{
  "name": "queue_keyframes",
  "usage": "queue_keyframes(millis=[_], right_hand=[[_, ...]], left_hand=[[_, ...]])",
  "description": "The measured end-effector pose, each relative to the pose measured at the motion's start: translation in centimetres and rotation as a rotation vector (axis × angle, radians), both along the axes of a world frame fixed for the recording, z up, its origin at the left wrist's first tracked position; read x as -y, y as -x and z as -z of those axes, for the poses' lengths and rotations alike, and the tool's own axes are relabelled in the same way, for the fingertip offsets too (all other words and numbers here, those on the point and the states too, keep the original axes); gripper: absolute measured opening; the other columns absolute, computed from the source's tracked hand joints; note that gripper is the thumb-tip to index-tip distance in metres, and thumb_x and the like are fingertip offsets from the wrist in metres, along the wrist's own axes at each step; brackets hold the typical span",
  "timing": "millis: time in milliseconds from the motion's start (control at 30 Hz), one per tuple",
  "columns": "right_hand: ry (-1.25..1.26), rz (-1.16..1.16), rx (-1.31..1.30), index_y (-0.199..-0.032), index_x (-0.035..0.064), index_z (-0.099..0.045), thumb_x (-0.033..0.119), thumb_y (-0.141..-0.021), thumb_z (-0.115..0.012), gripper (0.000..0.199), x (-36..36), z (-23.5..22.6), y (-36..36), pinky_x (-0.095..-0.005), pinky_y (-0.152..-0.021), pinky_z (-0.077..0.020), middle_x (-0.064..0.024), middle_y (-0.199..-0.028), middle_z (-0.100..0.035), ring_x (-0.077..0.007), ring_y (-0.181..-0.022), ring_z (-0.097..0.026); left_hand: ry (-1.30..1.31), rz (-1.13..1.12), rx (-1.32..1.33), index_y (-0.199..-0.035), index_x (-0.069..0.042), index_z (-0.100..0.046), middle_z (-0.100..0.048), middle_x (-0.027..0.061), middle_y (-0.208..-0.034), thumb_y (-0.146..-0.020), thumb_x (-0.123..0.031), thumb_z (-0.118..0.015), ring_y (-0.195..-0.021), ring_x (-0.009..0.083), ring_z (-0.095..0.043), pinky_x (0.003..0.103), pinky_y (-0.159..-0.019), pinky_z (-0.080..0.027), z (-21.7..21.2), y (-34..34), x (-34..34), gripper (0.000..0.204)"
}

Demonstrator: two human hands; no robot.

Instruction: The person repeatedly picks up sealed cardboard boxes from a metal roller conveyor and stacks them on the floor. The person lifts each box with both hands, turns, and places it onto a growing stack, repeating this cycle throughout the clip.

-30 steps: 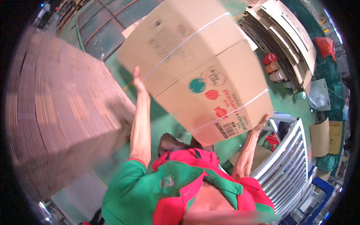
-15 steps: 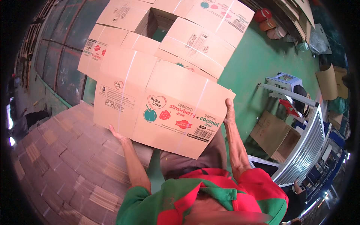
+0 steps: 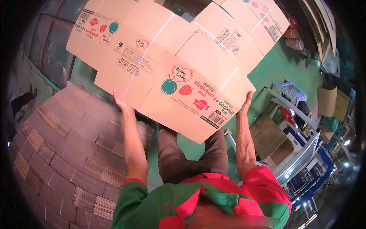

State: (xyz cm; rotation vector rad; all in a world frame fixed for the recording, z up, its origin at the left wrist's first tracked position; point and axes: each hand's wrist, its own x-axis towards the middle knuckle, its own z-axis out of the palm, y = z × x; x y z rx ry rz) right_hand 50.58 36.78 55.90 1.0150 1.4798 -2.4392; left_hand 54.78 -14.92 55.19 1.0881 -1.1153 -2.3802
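Between my hands is a wide bundle of flattened cardboard cartons (image 3: pixel 160 87), light brown with red and green fruit prints and bound by white straps. My left hand (image 3: pixel 124 104) grips its near left edge, thumb on top and the other fingers hidden beneath. At the right corner, my right hand (image 3: pixel 246 105) clasps the end of the bundle, its fingers partly out of sight. The bundle's far side overlaps a stack of similar strapped bundles (image 3: pixel 232 34); whether it rests on them I cannot tell.
Low stacks of brown flat cardboard (image 3: pixel 76 152) spread across the left. To the right stand a blue-white step stool (image 3: pixel 288 91), a metal rack (image 3: pixel 301 160) and an open cardboard box (image 3: pixel 268 137). Buckets (image 3: pixel 293 44) sit at the far right on green floor (image 3: pixel 282 66).
My hands and the bundle have shifted farther forward, over the stacked bundles, and the bundle looks turned slightly clockwise. The view has shifted too, showing more of my legs. Both hands keep their hold.
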Motion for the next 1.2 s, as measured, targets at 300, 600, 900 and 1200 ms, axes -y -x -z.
queue_keyframes(millis=[300,600,900,1200], right_hand=[[0.103,0.119,0.190,-0.151,0.0093,-0.033,0.069,-0.097,-0.033,0.080,2.2,2.8,-5.5,-0.0457,-0.109,-0.0401,-0.0113,-0.148,-0.044,-0.0297,-0.133,-0.045],[-0.026,-0.167,0.336,-0.152,0.0093,-0.031,0.070,-0.097,-0.029,0.083,0.5,3.5,-6.7,-0.0470,-0.111,-0.0377,-0.0119,-0.150,-0.041,-0.0306,-0.136,-0.042],[0.152,-0.419,0.204,-0.153,0.0104,-0.031,0.069,-0.096,-0.030,0.082,-2.6,1.1,-4.9,-0.0479,-0.114,-0.0341,-0.0127,-0.153,-0.039,-0.0306,-0.137,-0.041],[-1.432,-1.066,-0.269,-0.149,-0.0027,-0.033,0.058,-0.102,-0.034,0.077,3.6,-7.5,12.2,-0.0452,-0.113,-0.0333,-0.0234,-0.153,-0.033,-0.0343,-0.137,-0.038]], left_hand=[[0.015,-0.098,0.072,-0.150,-0.003,-0.032,-0.038,0.0157,-0.149,-0.091,-0.065,-0.050,-0.135,0.0332,-0.040,0.046,-0.110,-0.036,0.2,-0.1,-1.4,0.087],[-0.046,-0.127,0.081,-0.145,-0.002,-0.039,-0.047,0.0155,-0.143,-0.090,-0.064,-0.052,-0.129,0.0306,-0.047,0.044,-0.105,-0.041,0.8,-1.2,-2.4,0.084],[-0.049,-0.217,0.032,-0.144,0.001,-0.043,-0.047,0.0148,-0.145,-0.093,-0.058,-0.055,-0.133,0.0245,-0.044,0.038,-0.111,-0.033,2.4,-3.2,-3.6,0.079],[-0.066,-0.477,0.158,-0.149,0.003,-0.035,-0.034,0.0180,-0.155,-0.099,-0.055,-0.042,-0.144,0.0259,-0.030,0.037,-0.119,-0.021,6.4,-9.8,-1.9,0.076]])
